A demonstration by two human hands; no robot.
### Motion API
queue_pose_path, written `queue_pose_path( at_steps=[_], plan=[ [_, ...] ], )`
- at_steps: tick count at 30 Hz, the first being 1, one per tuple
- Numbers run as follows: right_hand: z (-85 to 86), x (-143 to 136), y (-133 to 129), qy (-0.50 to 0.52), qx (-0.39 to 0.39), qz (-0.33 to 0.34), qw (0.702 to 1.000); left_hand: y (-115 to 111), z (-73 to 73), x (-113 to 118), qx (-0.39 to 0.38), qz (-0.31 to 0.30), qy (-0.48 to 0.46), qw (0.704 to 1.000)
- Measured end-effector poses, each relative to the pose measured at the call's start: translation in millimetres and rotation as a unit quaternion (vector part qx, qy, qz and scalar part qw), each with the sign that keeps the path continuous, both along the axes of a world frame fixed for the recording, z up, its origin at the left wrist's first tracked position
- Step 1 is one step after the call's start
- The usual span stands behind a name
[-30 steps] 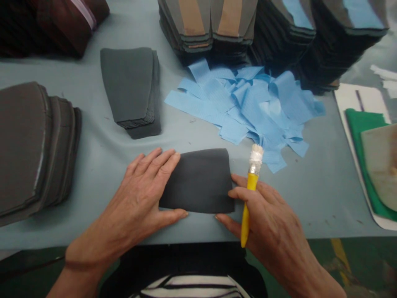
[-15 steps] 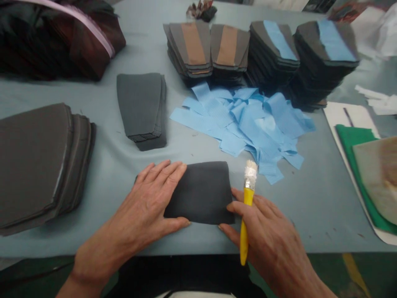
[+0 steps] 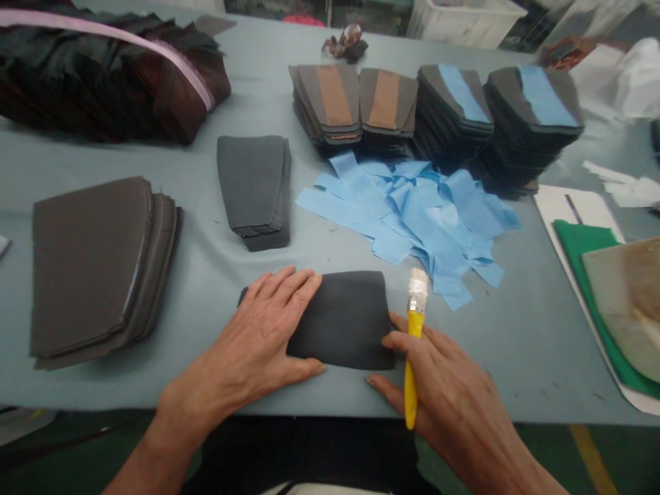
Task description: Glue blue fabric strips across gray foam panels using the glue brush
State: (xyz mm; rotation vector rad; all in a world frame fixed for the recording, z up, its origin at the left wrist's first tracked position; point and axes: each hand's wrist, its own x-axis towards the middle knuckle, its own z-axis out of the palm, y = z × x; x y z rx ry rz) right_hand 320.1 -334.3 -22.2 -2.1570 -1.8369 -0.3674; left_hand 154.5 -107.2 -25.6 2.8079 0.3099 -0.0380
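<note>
A dark grey, slightly flared sheet piece (image 3: 346,320) lies on the table in front of me. My left hand (image 3: 262,326) rests flat across its left part, fingers spread and thumb along the near edge. At the right end, my right hand (image 3: 448,385) touches the edge with its fingertips, the thumb a little apart from the piece. A paintbrush (image 3: 415,326) with a yellow handle and whitish bristles is lodged among that hand's fingers, bristles pointing away from me. Beyond it spreads a loose heap of light blue strips (image 3: 412,206).
Behind the strips stand several stacks of dark pieces (image 3: 454,117), topped with brown or blue bands. A smaller grey stack (image 3: 252,182) and a large brown-grey stack (image 3: 87,254) sit leftward. A tied dark bundle (image 3: 118,82) lies far left; a white board (image 3: 549,199) with green cloth (image 3: 588,237) lies right.
The view has tilted up and turned slightly left, showing more of the far side. My right thumb has moved slightly off the piece's near corner; the left hand stays on it.
</note>
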Motion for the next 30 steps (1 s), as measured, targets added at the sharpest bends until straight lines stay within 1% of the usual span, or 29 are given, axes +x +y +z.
queue_pose_path(
  at_steps=[4,7,14,23,30],
  plan=[
    [-2.9,-0.2,-5.4,0.025,-0.007,-0.014,1.000,-0.2,-3.6,-0.9,0.002,0.001,-0.013,1.000],
    [-3.7,-0.1,-7.2,0.039,-0.007,-0.007,0.999,0.6,-4.6,-1.3,0.002,0.002,-0.017,1.000],
    [-8.9,0.0,-8.5,0.048,0.022,-0.001,0.999,1.1,-1.0,0.1,0.009,0.001,-0.019,1.000],
    [-10.1,0.8,-8.9,0.043,0.031,0.006,0.999,2.4,2.2,3.1,0.019,-0.005,-0.015,1.000],
    [-8.8,-1.6,-6.9,0.070,0.039,-0.023,0.997,0.3,2.0,3.5,0.020,-0.006,-0.016,1.000]
  ],
)
